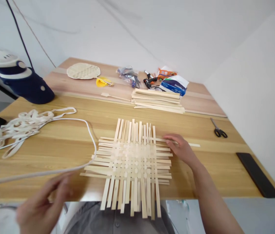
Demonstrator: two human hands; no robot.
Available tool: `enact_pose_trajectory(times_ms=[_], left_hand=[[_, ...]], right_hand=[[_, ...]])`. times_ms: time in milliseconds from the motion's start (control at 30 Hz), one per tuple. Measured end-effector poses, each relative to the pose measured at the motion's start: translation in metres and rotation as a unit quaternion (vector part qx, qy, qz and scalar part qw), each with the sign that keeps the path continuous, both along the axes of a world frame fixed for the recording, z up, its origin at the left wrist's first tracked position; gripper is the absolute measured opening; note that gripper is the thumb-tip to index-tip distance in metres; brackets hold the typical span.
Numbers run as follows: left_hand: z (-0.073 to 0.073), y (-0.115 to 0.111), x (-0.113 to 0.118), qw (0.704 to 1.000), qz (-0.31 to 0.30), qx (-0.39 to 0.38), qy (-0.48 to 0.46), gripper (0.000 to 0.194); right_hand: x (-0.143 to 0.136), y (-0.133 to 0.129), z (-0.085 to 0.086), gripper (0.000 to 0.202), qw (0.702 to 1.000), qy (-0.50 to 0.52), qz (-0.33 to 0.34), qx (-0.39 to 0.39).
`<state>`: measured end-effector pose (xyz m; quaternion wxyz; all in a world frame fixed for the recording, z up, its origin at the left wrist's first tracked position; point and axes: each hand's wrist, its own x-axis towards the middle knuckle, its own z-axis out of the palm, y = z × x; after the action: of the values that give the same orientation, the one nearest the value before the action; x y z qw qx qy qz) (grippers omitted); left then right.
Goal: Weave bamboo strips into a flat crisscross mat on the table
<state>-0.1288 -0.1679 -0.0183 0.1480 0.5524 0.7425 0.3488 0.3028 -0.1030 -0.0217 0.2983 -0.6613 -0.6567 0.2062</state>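
Note:
A mat of pale flat wooden strips (134,162) lies woven over and under at the table's front edge. Loose strip ends stick out on all its sides, and the near ones hang past the edge. At the mat's upper right, my right hand (181,150) is closed on a single wooden strip (194,145). That strip's left end lies among the upright strips and its right end extends beyond my hand. My left hand (46,204), somewhat blurred, hovers at the lower left, apart from the mat, with thumb and fingers spread and nothing seen in them.
A white cable (88,130) curves close to the mat's left side, beside a tangled cream cord (27,123) and a dark blue lamp-like device (27,84). Behind lie stacked strips (157,99), a glue gun (149,80) and a woven fan (82,71). Scissors (219,130) and a black bar (258,175) lie right.

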Motion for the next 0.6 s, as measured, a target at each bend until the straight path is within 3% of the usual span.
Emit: enact_pose_trajectory(times_ms=[33, 100, 133, 200, 333, 467, 600], left_hand=[[0.005, -0.006, 0.018, 0.993, -0.108, 0.036, 0.010, 0.041], [0.015, -0.006, 0.051, 0.935, -0.345, 0.085, -0.014, 0.054], [0.020, -0.001, 0.066, 0.901, -0.418, 0.112, -0.026, 0.058], [0.025, 0.016, 0.094, 0.869, -0.481, 0.120, -0.014, 0.052], [0.021, 0.057, 0.141, 0.886, -0.453, 0.094, -0.020, 0.027], [0.005, 0.094, 0.169, 0.916, -0.394, 0.077, -0.018, 0.029], [-0.012, 0.113, 0.181, 0.935, -0.352, 0.049, -0.009, 0.032]], right_hand=[[-0.001, 0.000, 0.002, 0.025, 1.000, -0.020, 0.015, -0.007], [-0.006, 0.001, 0.004, 0.025, 0.997, -0.061, 0.045, -0.008], [-0.010, 0.002, 0.005, 0.024, 0.995, -0.081, 0.055, -0.007], [-0.017, 0.004, 0.005, 0.021, 0.991, -0.115, 0.068, -0.007], [-0.028, 0.010, 0.007, 0.024, 0.987, -0.150, 0.053, -0.012], [-0.032, 0.016, 0.009, 0.020, 0.984, -0.168, 0.051, -0.008], [-0.036, 0.019, 0.012, 0.005, 0.983, -0.171, 0.062, -0.025]])
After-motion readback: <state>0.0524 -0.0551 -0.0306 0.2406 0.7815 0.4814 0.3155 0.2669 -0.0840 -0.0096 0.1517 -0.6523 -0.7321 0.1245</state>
